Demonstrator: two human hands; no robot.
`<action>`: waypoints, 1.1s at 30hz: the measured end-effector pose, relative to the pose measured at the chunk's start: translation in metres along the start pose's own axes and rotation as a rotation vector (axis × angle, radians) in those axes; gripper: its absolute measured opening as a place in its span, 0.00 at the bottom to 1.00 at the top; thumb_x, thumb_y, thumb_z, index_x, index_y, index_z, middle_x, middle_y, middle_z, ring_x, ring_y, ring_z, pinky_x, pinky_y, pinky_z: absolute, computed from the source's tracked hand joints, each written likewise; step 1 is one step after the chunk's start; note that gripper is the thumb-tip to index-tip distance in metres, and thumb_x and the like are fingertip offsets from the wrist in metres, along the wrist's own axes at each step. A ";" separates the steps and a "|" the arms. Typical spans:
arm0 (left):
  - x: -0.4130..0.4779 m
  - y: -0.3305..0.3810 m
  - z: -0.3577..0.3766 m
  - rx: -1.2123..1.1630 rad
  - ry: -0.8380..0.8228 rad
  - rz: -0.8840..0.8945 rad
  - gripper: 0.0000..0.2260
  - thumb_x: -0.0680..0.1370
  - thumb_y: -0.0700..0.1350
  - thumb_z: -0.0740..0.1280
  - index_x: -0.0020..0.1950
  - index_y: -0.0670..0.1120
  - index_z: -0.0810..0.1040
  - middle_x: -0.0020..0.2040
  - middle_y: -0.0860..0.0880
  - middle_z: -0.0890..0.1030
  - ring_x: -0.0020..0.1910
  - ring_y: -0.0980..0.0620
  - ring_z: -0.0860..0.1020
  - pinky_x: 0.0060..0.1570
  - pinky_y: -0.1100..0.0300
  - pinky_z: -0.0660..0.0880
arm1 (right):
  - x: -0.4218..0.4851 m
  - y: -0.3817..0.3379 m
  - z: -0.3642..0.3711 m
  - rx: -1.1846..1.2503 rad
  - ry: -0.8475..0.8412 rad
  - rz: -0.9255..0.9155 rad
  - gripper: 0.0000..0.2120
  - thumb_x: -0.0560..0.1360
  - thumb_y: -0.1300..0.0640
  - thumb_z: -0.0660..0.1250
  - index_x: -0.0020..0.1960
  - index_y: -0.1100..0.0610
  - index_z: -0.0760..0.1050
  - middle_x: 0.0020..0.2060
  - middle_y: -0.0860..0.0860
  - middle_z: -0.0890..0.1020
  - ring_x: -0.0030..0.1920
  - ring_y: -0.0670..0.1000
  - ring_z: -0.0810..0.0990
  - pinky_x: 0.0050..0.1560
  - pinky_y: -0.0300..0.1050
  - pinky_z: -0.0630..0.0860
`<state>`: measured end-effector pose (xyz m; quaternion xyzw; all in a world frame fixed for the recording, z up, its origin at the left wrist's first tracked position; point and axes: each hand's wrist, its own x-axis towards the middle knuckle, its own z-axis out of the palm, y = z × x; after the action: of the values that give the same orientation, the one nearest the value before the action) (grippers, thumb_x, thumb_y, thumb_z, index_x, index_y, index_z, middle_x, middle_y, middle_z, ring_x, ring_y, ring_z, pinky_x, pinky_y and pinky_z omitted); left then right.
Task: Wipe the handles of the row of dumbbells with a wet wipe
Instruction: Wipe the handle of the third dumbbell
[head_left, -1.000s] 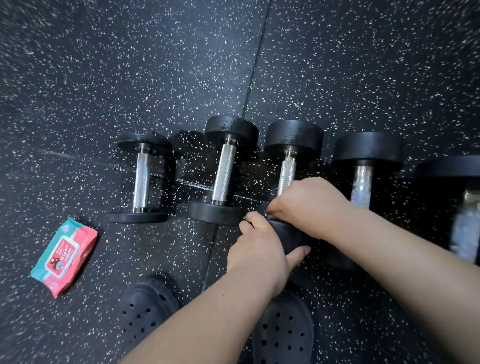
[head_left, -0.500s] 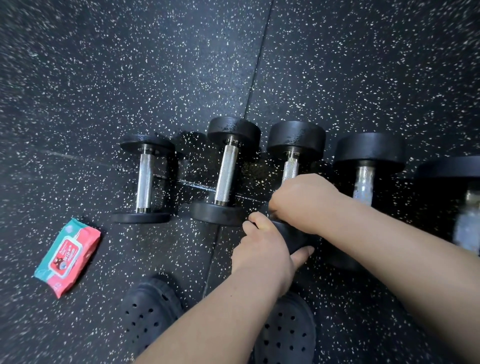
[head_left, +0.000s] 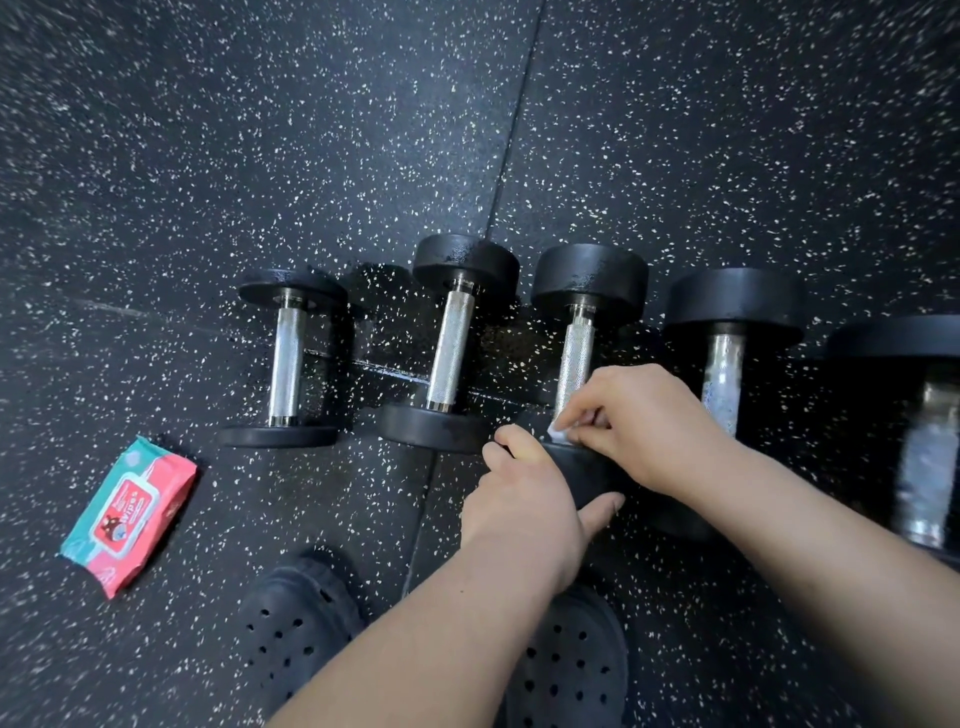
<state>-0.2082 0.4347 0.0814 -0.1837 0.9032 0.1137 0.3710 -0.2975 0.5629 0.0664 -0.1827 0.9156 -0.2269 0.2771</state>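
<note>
Right hand (head_left: 644, 421) pinches wet wipe (head_left: 558, 434) against third dumbbell handle (head_left: 574, 358), near end. Left hand (head_left: 524, 499) grips its near head (head_left: 582, 473). Pack (head_left: 130, 514) on floor (head_left: 311, 156), label reads "Wipes".

A black rubber floor (head_left: 208, 156) speckled white, with a seam (head_left: 511, 150) running down from top centre, carries five dumbbells (head_left: 589, 280) in a row across mid-frame. A wipes pack (head_left: 130, 514) lies at lower left, and two black clogs (head_left: 296, 623) stand at bottom centre.

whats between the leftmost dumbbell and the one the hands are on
Just one dumbbell, second in the row, lying on the floor parallel to both, as the head view shows.
</note>
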 end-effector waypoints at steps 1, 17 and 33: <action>0.000 0.000 -0.001 -0.001 -0.005 0.000 0.56 0.71 0.77 0.67 0.79 0.38 0.50 0.70 0.44 0.68 0.60 0.45 0.80 0.51 0.50 0.79 | -0.001 0.002 0.000 0.043 0.007 0.044 0.06 0.72 0.50 0.80 0.44 0.39 0.86 0.37 0.38 0.82 0.40 0.38 0.79 0.47 0.43 0.78; 0.000 0.001 -0.001 0.011 0.001 -0.008 0.57 0.71 0.78 0.66 0.80 0.37 0.49 0.71 0.44 0.67 0.60 0.45 0.80 0.50 0.51 0.79 | 0.013 0.025 0.012 0.770 -0.201 0.499 0.19 0.69 0.68 0.80 0.55 0.56 0.77 0.39 0.51 0.89 0.41 0.51 0.84 0.46 0.47 0.79; -0.001 0.002 0.000 -0.016 0.011 -0.015 0.56 0.70 0.77 0.68 0.79 0.38 0.50 0.71 0.44 0.68 0.62 0.45 0.80 0.53 0.50 0.79 | 0.021 0.034 0.012 0.789 -0.336 0.428 0.15 0.71 0.74 0.73 0.54 0.60 0.82 0.41 0.56 0.89 0.41 0.49 0.84 0.45 0.43 0.78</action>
<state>-0.2088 0.4365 0.0821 -0.1941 0.9029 0.1168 0.3653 -0.3138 0.5776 0.0316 0.0949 0.7192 -0.4621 0.5101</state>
